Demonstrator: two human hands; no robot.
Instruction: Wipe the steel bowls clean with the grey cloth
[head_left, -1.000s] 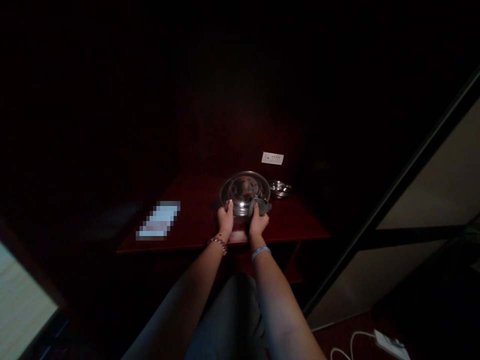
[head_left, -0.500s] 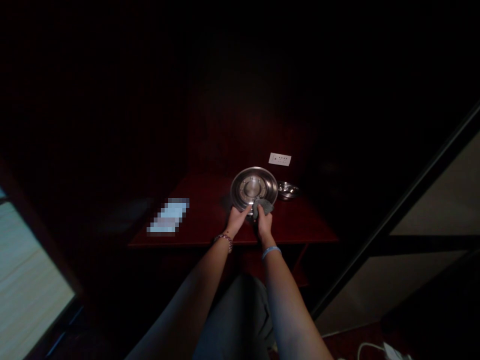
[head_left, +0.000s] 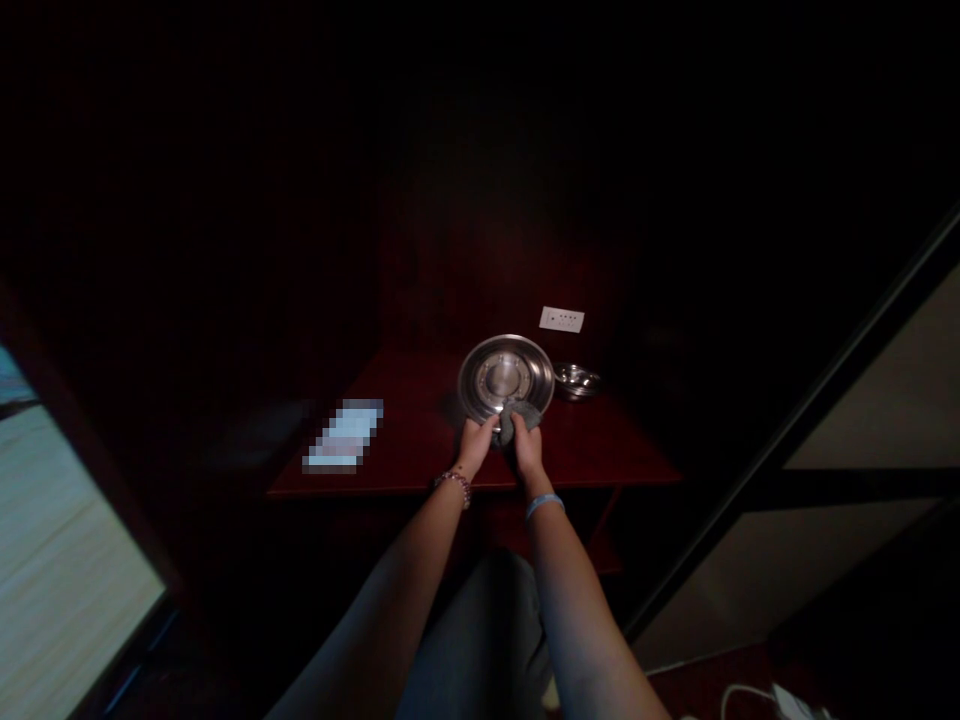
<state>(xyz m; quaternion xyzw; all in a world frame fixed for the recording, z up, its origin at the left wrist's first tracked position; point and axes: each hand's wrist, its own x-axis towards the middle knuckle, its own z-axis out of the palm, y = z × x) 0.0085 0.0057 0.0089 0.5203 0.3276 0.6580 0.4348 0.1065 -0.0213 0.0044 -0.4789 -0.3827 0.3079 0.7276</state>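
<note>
A shiny round metal basin (head_left: 504,376) is held up over the dark red desk, tilted so its inside faces me. My left hand (head_left: 475,446) grips the near rim, thumb on the inside. In my right hand (head_left: 528,446) is a bunched grey cloth (head_left: 519,420), pressed against the near rim just right of my left thumb. The fingers of both hands are mostly hidden below the basin. Behind it to the right, a stack of metal bowls (head_left: 577,381) sits on the desk, partly covered by the basin.
The dark red desk (head_left: 405,455) has its front edge just below my hands. A blurred-out flat light object (head_left: 343,436) lies on its left part. A white wall socket (head_left: 562,319) is on the back panel. A pale cable (head_left: 739,690) lies on the floor at lower right.
The cloth in my right hand has shifted slightly left along the near rim, closer to my left thumb. My left hand keeps its hold on the basin, and the view has shifted a little.
</note>
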